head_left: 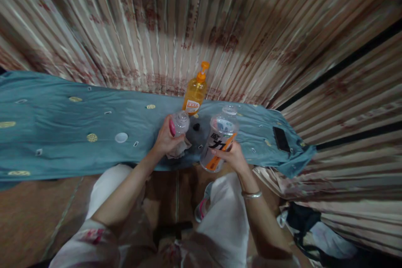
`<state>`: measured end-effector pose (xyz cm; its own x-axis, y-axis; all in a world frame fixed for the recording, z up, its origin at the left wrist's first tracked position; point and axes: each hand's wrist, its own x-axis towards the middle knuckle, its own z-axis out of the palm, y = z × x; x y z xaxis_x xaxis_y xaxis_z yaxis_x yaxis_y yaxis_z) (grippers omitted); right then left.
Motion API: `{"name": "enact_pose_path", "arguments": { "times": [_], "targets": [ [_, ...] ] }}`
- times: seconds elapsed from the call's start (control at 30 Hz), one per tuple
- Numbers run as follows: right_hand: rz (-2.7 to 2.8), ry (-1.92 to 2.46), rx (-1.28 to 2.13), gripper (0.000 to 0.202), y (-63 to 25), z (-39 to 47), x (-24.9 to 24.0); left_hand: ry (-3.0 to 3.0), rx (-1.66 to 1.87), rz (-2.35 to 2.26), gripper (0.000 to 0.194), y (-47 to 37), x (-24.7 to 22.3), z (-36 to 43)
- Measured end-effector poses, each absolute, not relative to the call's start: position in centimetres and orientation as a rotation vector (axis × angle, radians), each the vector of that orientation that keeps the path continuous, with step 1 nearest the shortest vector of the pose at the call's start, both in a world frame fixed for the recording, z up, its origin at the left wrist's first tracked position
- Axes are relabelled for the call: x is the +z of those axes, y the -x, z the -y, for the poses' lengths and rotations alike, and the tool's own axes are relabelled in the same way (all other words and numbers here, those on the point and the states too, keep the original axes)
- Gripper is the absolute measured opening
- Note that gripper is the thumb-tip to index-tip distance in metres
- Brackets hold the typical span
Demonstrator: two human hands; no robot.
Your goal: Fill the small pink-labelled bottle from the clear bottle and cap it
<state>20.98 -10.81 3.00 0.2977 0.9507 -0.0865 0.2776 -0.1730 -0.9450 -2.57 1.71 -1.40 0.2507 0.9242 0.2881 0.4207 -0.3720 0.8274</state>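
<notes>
My left hand (168,137) is closed around a small clear bottle (181,122) with a pink part on its side, its neck tilted up and away from me. Below that bottle a crumpled pale cloth or tissue (179,150) shows, partly covered by the hand. In my right hand (233,155) is a large clear plastic bottle (220,138) with a black and orange label, leaning to the right over the table's front edge. Between the two bottles lies a small black object (196,126). Behind them stands an orange pump bottle (195,94).
A blue-green patterned cloth (119,113) covers the long narrow table. A round white lid or dish (121,137) lies to the left, a black phone (281,139) at the right end. Pleated curtains (176,29) hang behind. Dark and pale items (314,230) rest at lower right.
</notes>
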Motion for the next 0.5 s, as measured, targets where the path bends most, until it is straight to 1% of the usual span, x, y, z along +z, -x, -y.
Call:
{"name": "enact_pose_path", "arguments": {
  "times": [0.1,0.2,0.3,0.4,0.5],
  "targets": [
    [1.052,1.562,0.981,0.068,-20.4,11.4,2.3,-1.871,1.034,-1.202,0.081,2.9,-1.0,-1.8],
    [1.007,1.486,1.017,0.063,-19.7,12.1,2.1,-1.853,0.996,-1.227,0.088,3.2,-0.8,-1.9],
    [1.004,1.427,1.050,0.058,-19.0,12.7,2.5,-1.839,0.988,-1.266,0.095,3.5,-0.7,-1.8],
    [1.008,1.389,1.077,0.055,-18.3,13.4,3.1,-1.815,0.991,-1.253,0.092,3.9,-1.0,-2.0],
    [0.990,1.379,1.078,0.055,-17.8,14.3,3.6,-1.819,1.003,-1.237,0.098,4.2,-2.0,-2.6]
  ]
}}
